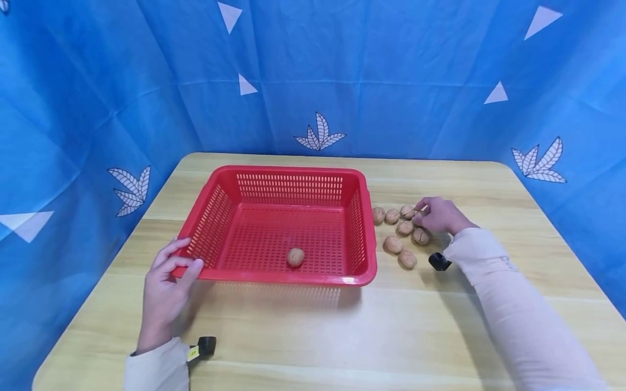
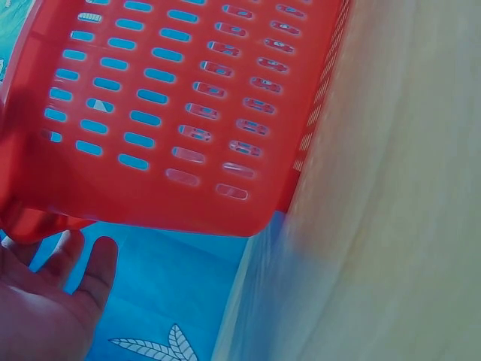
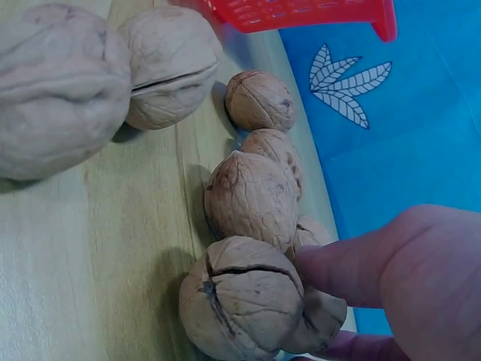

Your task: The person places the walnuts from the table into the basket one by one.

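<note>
A red plastic basket (image 1: 286,278) with slotted walls stands on the table, a single walnut (image 1: 295,257) lying on its floor near the front. My left hand (image 1: 166,288) grips the rim at the basket's front left corner, the thumb over the rim. To the right of the basket lies a loose group of several walnuts. At the far right of that group, my right hand (image 1: 442,216) pinches a walnut (image 3: 319,323) between thumb and fingers. A cracked walnut (image 3: 242,299) sits right beside it and partly hides it in the right wrist view.
The light wood table (image 1: 313,336) ends at a blue cloth (image 1: 391,98) with leaf and triangle prints, which hangs behind and at the sides. A black wrist camera (image 1: 207,345) is by the left sleeve, another black camera (image 1: 439,262) by the right sleeve.
</note>
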`<state>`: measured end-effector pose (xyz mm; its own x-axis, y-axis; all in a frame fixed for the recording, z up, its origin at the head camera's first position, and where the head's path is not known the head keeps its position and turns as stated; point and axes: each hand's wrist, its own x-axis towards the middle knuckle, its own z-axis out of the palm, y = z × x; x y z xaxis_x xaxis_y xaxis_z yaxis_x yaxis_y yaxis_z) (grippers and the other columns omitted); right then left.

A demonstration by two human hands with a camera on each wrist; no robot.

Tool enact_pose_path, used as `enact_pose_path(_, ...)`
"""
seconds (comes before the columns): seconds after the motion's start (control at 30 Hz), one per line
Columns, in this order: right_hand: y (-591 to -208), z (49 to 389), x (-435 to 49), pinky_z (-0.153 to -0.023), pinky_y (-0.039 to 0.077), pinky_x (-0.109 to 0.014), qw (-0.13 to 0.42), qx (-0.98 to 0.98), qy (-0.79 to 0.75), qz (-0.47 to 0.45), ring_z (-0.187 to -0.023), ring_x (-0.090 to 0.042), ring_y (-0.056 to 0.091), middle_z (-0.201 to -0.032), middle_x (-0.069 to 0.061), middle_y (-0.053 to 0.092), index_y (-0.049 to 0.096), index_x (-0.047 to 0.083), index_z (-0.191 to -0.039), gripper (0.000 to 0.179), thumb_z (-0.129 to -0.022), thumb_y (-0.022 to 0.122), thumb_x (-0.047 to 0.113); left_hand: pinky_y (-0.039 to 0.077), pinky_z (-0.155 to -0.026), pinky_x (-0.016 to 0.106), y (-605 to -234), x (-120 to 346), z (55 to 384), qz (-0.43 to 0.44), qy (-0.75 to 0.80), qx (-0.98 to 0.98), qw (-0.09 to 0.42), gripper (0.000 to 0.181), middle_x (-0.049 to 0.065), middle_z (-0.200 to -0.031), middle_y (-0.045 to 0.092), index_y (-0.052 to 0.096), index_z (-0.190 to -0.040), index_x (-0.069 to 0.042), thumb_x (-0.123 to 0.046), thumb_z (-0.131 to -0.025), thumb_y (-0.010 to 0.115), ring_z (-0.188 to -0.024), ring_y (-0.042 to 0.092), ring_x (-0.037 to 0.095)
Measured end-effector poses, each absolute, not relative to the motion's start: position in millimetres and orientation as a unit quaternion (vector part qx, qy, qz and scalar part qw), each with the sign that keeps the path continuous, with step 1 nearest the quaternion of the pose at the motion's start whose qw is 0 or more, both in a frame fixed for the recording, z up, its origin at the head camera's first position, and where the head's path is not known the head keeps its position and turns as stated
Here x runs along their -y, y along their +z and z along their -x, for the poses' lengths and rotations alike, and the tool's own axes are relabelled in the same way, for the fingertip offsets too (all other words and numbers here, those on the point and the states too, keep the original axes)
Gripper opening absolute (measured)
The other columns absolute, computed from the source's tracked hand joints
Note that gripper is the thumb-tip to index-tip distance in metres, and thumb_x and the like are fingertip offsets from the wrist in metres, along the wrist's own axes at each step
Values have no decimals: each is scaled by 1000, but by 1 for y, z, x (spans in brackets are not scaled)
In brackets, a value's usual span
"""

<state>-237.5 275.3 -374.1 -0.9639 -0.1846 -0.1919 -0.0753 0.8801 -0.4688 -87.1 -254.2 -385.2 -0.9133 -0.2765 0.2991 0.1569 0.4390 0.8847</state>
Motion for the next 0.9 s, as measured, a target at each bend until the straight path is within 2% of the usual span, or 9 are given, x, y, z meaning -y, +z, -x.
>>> enact_pose_path(0.3,-377,237,-277,-67,48,-40,120,-961,-234,80,-77,-27,60,-90,-16,63,56,-5,-115,34,-90,65,18,46,-79,8,-386,254,87,-29,-530,820,213,14,0,-135,51,66,-85,8,-5,-87,71,-136,31,18)
enact_pose_path(0.63,-371,236,-277,-75,49,-46,105,-961,-240,85,-85,-33,61,-96,-20,65,57,-5,-114,35,-88,67,17,46,-78,7,-385,255,86,-47,-523,827,201,18,-2,-138,49,67,-89,8,-10,-88,71,-137,30,17)
enact_pose_path(0.9,-356,232,-271,-74,48,-46,106,-964,-226,94,-81,-30,59,-93,-17,63,56,-5,-116,36,-91,64,19,46,-76,8,-385,255,84,-56,-527,826,192,19,-2,-139,47,66,-92,7,-10,-88,72,-137,28,17)
